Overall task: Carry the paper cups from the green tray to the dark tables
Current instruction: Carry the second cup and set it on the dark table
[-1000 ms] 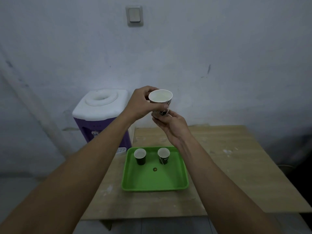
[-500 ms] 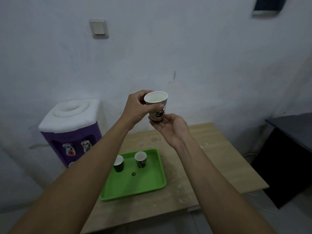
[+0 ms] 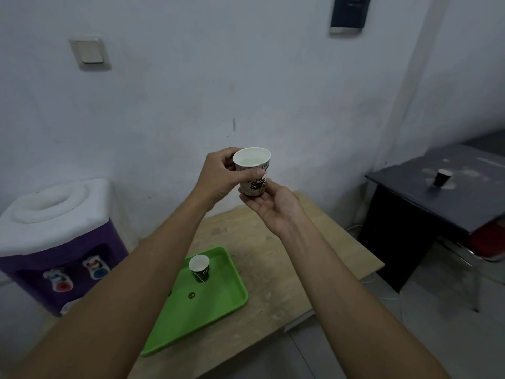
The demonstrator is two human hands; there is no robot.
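I hold a printed paper cup (image 3: 254,173) upright at chest height in front of the wall. My left hand (image 3: 218,176) grips its side, and my right hand (image 3: 270,206) cups it from below, palm up. Below, the green tray (image 3: 221,302) lies on the wooden table (image 3: 287,258) with one dark paper cup (image 3: 199,268) showing on it; my left forearm hides the tray's left part. At the right stands a dark table (image 3: 442,198) with a dark cup (image 3: 442,177) on it.
A purple and white water dispenser (image 3: 54,242) stands left of the wooden table. A light switch (image 3: 90,53) and a dark box (image 3: 348,12) hang on the wall. A chair with a red seat (image 3: 489,239) sits under the dark table. Grey floor lies between the tables.
The view has swung to the right, so the dark table with its cup has come into sight. My left forearm now covers the second tray cup. Both hands keep the held cup.
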